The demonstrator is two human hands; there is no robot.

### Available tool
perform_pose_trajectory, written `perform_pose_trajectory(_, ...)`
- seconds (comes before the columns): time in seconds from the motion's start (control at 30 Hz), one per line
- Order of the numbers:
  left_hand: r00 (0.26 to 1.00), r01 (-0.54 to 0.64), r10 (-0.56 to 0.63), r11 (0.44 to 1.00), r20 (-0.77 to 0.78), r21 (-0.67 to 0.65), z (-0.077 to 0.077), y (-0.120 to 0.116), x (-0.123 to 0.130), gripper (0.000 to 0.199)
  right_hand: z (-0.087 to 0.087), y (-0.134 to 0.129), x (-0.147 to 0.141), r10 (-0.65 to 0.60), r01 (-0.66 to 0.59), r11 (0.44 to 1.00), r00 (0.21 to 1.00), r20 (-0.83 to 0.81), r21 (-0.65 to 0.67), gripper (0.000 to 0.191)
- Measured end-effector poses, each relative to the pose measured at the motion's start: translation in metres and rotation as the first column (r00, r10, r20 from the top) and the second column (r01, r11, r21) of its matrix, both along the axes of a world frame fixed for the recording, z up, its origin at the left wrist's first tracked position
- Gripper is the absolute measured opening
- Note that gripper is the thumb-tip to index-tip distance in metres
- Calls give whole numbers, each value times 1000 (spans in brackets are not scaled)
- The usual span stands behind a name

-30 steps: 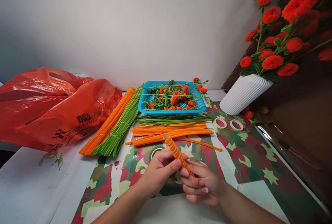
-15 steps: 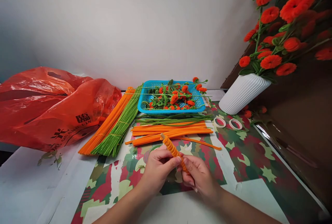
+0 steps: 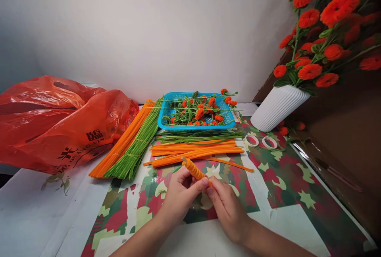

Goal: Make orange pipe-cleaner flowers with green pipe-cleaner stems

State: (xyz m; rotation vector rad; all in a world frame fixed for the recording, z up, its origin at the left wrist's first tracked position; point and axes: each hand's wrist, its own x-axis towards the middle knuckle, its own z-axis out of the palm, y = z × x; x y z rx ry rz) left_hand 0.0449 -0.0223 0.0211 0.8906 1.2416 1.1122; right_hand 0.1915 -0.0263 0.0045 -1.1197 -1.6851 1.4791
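Between my two hands is an orange pipe cleaner coil (image 3: 194, 169), wound tightly round a thin core whose pale tip sticks out at the upper left. My left hand (image 3: 183, 193) grips the coil's middle with thumb and fingers closed. At its lower right end, my right hand (image 3: 228, 205) pinches the coil, and its fingers cover that end. Just beyond the hands lie loose orange pipe cleaners (image 3: 196, 151) and some dark green stems (image 3: 199, 137).
A blue basket (image 3: 196, 128) with several small orange flowers stands behind. Left are bundled orange (image 3: 122, 142) and green pipe cleaners (image 3: 138, 142) and a red plastic bag (image 3: 59, 126). Right are two tape rolls (image 3: 251, 140) and a white vase (image 3: 279, 108) of orange flowers.
The coil has tilted flatter, its tip moving left and slightly down. My right hand has turned, and its fingers now cover more of the lower end. My left hand keeps its grip.
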Motion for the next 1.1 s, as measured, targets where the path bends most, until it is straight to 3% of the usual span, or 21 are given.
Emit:
perform_pose_trajectory(0.07,998,24,-27,998,49,54,0,1,-2,33,-1,0,-1,10,-71,960,975,-222,-270,37)
perform_pose_trajectory(0.17,984,78,-92,992,154,95,0,3,-3,29,0,5,1,-71,-307,769,831,-552,-561,41)
perform_pose_trajectory(0.3,952,147,-147,989,269,20,-1,5,-3,37,6,15,9,-111,-521,579,712,-694,-627,38)
perform_pose_trajectory(0.4,944,171,-159,985,288,-18,-1,5,-2,40,9,19,13,-111,-606,486,672,-732,-630,37)
perform_pose_trajectory(0.73,904,191,-166,981,394,-24,-4,2,-3,43,8,20,18,-67,-686,343,664,-745,-642,40)
perform_pose_trajectory(1.1,931,175,-184,983,316,57,-5,1,-4,34,12,19,18,-54,-738,303,619,-784,-603,37)
